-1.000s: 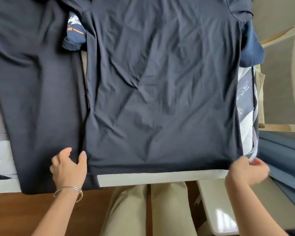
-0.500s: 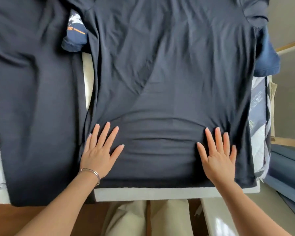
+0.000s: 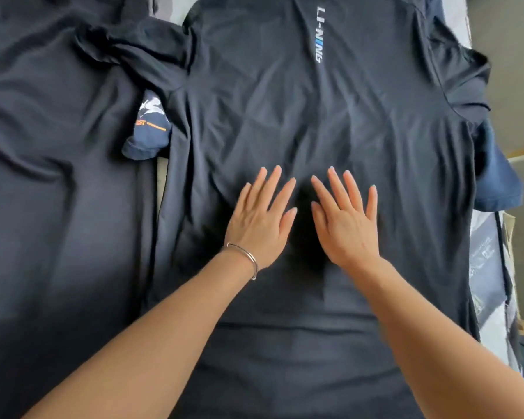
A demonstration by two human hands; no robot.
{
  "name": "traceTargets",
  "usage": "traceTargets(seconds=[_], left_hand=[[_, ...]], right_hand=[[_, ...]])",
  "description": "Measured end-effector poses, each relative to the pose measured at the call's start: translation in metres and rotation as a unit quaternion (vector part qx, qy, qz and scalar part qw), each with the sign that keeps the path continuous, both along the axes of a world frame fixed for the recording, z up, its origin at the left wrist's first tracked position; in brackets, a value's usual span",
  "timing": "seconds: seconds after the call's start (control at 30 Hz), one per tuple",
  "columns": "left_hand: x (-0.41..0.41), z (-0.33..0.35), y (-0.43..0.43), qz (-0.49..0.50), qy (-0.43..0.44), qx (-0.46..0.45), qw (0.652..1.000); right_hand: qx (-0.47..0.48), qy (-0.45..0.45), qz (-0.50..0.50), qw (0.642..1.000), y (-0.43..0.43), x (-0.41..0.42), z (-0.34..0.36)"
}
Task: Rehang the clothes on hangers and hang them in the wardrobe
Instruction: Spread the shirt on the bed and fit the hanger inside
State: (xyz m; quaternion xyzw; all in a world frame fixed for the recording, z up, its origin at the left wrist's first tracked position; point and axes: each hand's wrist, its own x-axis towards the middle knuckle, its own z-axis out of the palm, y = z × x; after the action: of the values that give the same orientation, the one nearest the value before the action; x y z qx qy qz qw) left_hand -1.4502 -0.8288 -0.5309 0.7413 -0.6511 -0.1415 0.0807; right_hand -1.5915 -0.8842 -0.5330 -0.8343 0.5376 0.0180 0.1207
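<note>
A dark navy T-shirt (image 3: 330,122) lies spread flat, its back up, filling the middle of the view, with a vertical "LI-NING" print (image 3: 319,34) near the collar end at the top. Its lower hem runs out of view under the forearms at the bottom edge. Its left side seam runs down beside a narrow strip of pale surface (image 3: 161,176); its right sleeve (image 3: 463,83) reaches toward the right edge.

Both hands lie on the shirt's middle, palms down. The left hand (image 3: 262,219) is flat with fingers spread wide, holding nothing; a thin silver bangle (image 3: 245,257) circles that wrist. The right hand (image 3: 344,220) lies just beside it, likewise flat and splayed, gripping nothing. The two thumbs are near each other but apart, with a dark fold of cloth between them.

Three more garments show, at least in part. A second dark garment (image 3: 58,192) covers the whole left side, touching or overlapping the shirt's left sleeve near the top. A blue sleeve with white and orange print (image 3: 150,128) pokes out between the two (the rest of it is hidden beneath). A blue piece (image 3: 496,179) juts from under the shirt's right side.

At the right edge, crinkled clear plastic packaging (image 3: 484,267) lies against the shirt's side. Little bare surface shows anywhere around the shirt.
</note>
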Motion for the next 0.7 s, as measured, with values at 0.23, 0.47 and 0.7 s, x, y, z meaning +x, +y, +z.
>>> traceTargets(seconds=[0.23, 0.47, 0.7], left_hand=[[0.095, -0.028, -0.036, 0.09, -0.062, 0.038, 0.993], [0.071, 0.004, -0.085, 0.042, -0.069, -0.137, 0.987], [0.09, -0.027, -0.19, 0.056, -0.066, 0.032, 0.996]], right_hand=[[0.016, 0.071, -0.096, 0.993, -0.074, -0.072, -0.014], [-0.062, -0.015, -0.11, 0.992, -0.114, -0.038, 0.006], [-0.007, 0.027, -0.005, 1.0, -0.183, 0.015, -0.02]])
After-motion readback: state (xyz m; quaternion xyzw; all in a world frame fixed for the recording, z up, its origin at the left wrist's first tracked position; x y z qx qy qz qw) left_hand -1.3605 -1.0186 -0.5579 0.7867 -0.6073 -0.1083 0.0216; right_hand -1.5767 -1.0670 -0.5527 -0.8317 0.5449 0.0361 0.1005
